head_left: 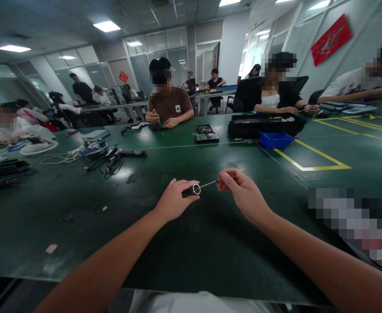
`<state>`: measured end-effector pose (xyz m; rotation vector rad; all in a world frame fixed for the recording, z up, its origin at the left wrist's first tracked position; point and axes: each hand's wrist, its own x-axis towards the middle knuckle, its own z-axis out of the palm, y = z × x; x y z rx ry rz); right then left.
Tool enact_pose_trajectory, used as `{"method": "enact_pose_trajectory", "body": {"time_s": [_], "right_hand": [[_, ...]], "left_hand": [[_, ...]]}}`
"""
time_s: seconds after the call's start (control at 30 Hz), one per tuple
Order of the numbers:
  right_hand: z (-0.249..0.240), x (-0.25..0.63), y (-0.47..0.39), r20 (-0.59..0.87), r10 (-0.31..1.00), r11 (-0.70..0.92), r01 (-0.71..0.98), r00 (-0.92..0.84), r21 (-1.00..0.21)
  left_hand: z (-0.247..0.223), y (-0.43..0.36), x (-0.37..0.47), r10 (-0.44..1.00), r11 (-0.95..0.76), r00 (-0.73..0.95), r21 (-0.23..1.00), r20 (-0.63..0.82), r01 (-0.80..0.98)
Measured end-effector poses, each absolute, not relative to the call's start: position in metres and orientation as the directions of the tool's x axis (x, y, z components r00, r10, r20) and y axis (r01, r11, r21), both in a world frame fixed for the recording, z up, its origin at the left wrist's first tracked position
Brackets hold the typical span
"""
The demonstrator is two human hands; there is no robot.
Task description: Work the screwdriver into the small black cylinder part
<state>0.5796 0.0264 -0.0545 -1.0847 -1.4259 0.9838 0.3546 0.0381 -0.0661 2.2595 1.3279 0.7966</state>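
Observation:
Over the green table, my left hand is closed around a short black cylinder with a silver rim at its end, which points toward me. Thumb and fingers grip it from both sides, and its far end is hidden in the palm. To the right, my right hand pinches a thin screwdriver. Its metal shaft slants down-left to the cylinder's rim. Most of the reddish handle is covered by my fingers. Whether the tip is inside the cylinder or only touching its rim, I cannot tell.
Tangled cables lie at left, near a white fan grille. Ahead are circuit boards, a long black housing and a blue bin. A co-worker in a brown shirt sits opposite; others work around the table.

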Motion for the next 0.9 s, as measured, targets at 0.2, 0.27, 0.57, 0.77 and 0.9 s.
{"method": "enact_pose_trajectory", "body": {"time_s": [0.2, 0.27, 0.57, 0.77, 0.9], "right_hand": [[-0.0444, 0.581, 0.0194, 0.296, 0.955, 0.24, 0.539, 0.018, -0.808], [-0.0457, 0.5819, 0.0201, 0.318, 0.948, 0.283, 0.533, -0.027, -0.797], [-0.0498, 0.5857, 0.0223, 0.306, 0.944, 0.319, 0.567, -0.122, -0.759], [-0.0534, 0.5861, 0.0225, 0.351, 0.918, 0.393, 0.51, -0.182, -0.765], [-0.0524, 0.585, 0.0228, 0.311, 0.928, 0.372, 0.476, -0.206, -0.797]], "left_hand": [[-0.0649, 0.0375, 0.3554, 0.887, -0.456, 0.39, 0.593, 0.246, 0.664], [-0.0658, 0.038, 0.3551, 0.885, -0.46, 0.396, 0.59, 0.245, 0.664], [-0.0717, 0.0401, 0.3534, 0.875, -0.477, 0.416, 0.589, 0.248, 0.653], [-0.0689, 0.0395, 0.3541, 0.889, -0.451, 0.391, 0.605, 0.238, 0.656], [-0.07, 0.0398, 0.3541, 0.887, -0.455, 0.397, 0.6, 0.237, 0.658]]}}
